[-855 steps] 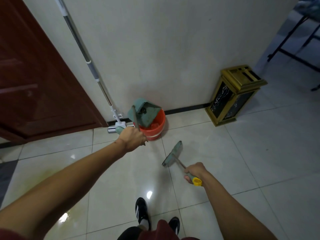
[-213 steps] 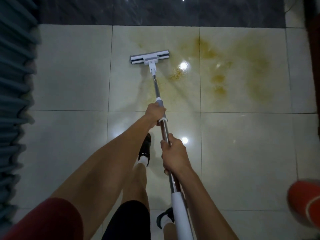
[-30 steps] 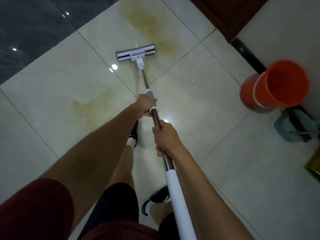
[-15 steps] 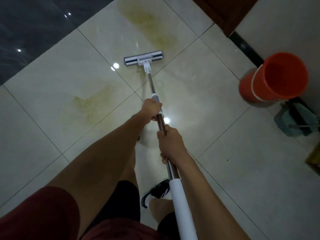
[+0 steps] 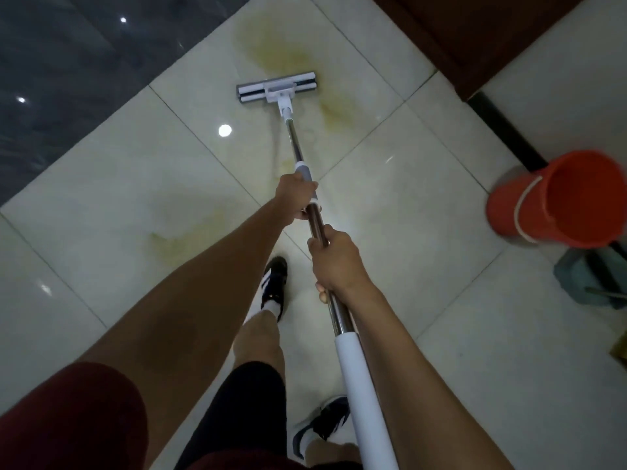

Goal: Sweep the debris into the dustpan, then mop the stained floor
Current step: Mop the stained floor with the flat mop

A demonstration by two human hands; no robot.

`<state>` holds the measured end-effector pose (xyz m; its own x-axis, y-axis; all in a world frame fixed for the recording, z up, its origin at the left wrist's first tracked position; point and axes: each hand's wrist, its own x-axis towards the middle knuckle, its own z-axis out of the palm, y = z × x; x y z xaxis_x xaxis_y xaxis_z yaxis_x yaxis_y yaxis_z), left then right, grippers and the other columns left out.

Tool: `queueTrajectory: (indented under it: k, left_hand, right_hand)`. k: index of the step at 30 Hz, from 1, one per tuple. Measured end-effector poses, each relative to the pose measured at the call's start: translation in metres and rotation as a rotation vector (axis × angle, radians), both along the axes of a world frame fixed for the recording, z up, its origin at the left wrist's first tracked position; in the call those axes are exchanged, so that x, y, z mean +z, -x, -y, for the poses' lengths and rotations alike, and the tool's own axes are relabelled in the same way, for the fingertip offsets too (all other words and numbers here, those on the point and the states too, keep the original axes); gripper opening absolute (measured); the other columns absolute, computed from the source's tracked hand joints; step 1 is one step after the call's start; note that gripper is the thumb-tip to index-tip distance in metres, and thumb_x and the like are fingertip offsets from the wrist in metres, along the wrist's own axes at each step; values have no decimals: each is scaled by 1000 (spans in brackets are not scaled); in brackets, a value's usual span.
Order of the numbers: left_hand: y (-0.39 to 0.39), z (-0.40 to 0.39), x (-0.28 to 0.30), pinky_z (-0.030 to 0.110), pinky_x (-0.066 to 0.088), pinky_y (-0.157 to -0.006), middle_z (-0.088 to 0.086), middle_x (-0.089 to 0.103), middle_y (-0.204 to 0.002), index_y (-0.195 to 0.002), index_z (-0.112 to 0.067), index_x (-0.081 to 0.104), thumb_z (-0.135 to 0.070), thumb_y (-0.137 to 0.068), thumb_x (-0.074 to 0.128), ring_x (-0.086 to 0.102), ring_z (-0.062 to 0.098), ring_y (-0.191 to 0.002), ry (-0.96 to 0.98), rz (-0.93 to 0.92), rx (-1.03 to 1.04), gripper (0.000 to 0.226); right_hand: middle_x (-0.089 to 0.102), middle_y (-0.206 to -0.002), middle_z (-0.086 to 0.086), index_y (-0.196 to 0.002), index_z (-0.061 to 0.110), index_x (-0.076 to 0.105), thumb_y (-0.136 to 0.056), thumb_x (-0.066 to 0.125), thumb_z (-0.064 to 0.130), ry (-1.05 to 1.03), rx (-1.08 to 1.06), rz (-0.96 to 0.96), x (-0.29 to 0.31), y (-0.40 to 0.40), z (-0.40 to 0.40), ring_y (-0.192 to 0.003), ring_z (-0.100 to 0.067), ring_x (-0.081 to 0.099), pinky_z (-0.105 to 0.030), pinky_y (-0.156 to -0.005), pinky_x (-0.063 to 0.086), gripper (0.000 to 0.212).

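A long mop with a steel shaft and white plastic sleeve (image 5: 307, 195) ran from the near edge to the far middle of the pale glossy tiled floor (image 5: 424, 205), its flat white-and-grey head (image 5: 277, 88) resting on the tiles at the near edge of the far yellowish stain (image 5: 274, 50). The left hand (image 5: 296, 198) had its grip clenched round the grey collar of the shaft; the right hand (image 5: 334, 262), nearer, had its grip wrapped round the bare steel just above the white sleeve. Three yellowish patches showed: the far one, a second (image 5: 339, 113) just right of the head, and a fainter third (image 5: 183, 239) on the left, near the left forearm. At the right stood one orange plastic bucket (image 5: 559, 201), well apart from the mop, with a grey-green dustpan (image 5: 583, 279) just nearer than it at the frame's edge. A dark brown wooden door (image 5: 458, 32) filled the far right corner. Two black-and-white shoes (image 5: 273, 283) stood on the tiles beneath the arms. Dark marble flooring (image 5: 68, 62) lay far left.
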<state>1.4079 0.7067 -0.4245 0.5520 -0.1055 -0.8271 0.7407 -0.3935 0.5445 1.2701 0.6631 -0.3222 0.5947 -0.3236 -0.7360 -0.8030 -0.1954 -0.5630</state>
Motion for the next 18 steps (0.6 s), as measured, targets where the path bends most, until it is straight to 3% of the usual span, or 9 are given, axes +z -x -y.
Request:
queueTrajectory:
  k: [5, 10, 15, 18]
  left_hand:
    - [-118, 1, 4, 56, 61, -74, 18, 67, -105, -116, -1, 62, -10, -90, 70, 70, 31, -70, 24, -46, 72, 29]
    - [-211, 11, 10, 51, 62, -73, 17, 66, -101, -119, -4, 61, -17, -93, 68, 69, 27, -62, 21, -37, 69, 29]
    - [-290, 33, 8, 42, 62, -65, 15, 63, -99, -121, -6, 61, -18, -96, 65, 66, 25, -60, 39, -28, 105, 28]
    - [-339, 58, 6, 48, 62, -73, 15, 62, -97, -119, -5, 62, -16, -96, 65, 66, 27, -64, 59, -15, 160, 26]
  right_hand:
    - [57, -86, -5, -118, 11, 57, -104, 46, 24, -20, -32, -15, 4, -114, 0, -61, -14, 54, -31, -62, 52, 22]
    - [54, -79, -3, -117, 12, 58, -102, 49, 25, -60, -55, -27, 4, -212, 10, -59, -17, 53, -39, -66, 57, 21]
    - [52, -72, -2, -114, 11, 57, -102, 48, 23, -83, -17, -30, 1, -295, 41, -50, -17, 51, -28, -49, 46, 20]
    - [51, -69, -2, -109, 12, 56, -101, 48, 23, -90, 11, -27, -6, -348, 71, -44, -17, 50, -25, -43, 43, 16]
